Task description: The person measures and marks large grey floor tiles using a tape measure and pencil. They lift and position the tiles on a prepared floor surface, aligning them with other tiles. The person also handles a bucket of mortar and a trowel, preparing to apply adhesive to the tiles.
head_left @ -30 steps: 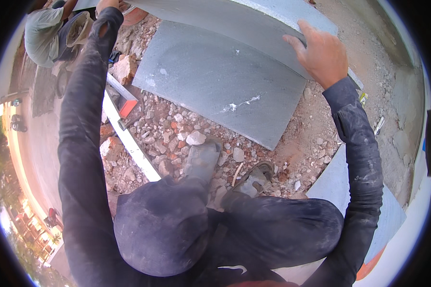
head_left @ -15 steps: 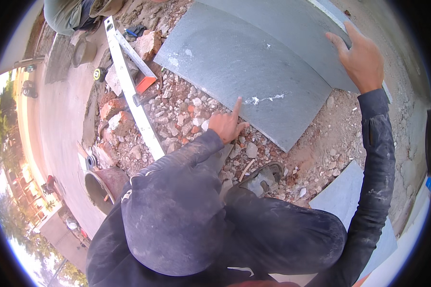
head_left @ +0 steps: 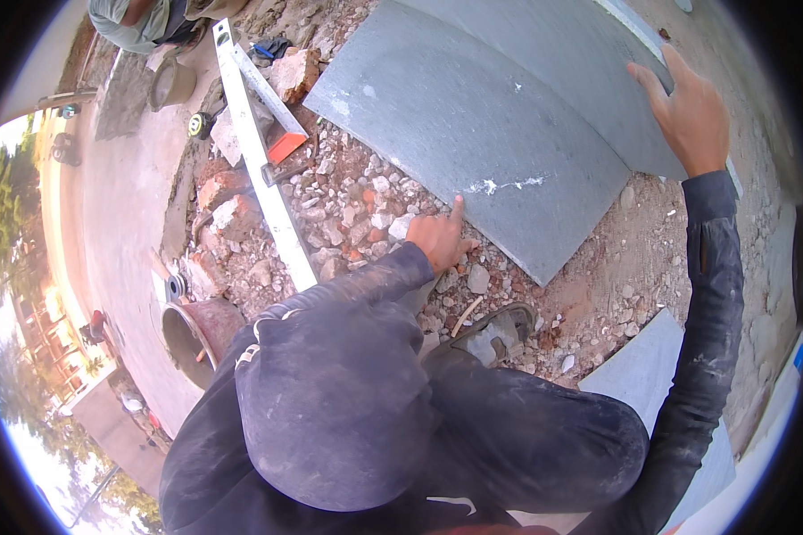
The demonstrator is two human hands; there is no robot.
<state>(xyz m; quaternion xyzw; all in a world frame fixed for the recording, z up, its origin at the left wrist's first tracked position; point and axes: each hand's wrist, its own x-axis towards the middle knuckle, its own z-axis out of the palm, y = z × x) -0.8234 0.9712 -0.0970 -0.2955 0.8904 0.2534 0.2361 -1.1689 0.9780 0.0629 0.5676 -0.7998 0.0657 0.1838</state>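
A large grey stone slab [head_left: 473, 116] with white smears lies on rubble in front of me. At its near edge is my left hand [head_left: 435, 241], index finger stretched out against the edge and thumb apart; its other fingers are partly hidden. Beyond and right of that slab, a second grey slab [head_left: 562, 62] meets it along a seam. My right hand [head_left: 696, 120] grips this slab's right edge, thumb on the grey face and fingers over the border. Left of the slabs lies a long white spirit level [head_left: 263, 169], beside a metal square [head_left: 272, 102] with an orange end.
Broken bricks and gravel [head_left: 348, 214] spread under and left of the slabs. A mortar-stained bucket [head_left: 201, 334] stands at my left, with another bucket [head_left: 171, 86] farther off. A tape measure [head_left: 200, 126] lies near the level. Another slab [head_left: 638, 366] is at my right. A person [head_left: 138, 22] crouches far left.
The whole view has shifted slightly, moving the scene rightward. My left index fingertip has drawn back a little toward the slab's near edge. My right hand keeps its hold.
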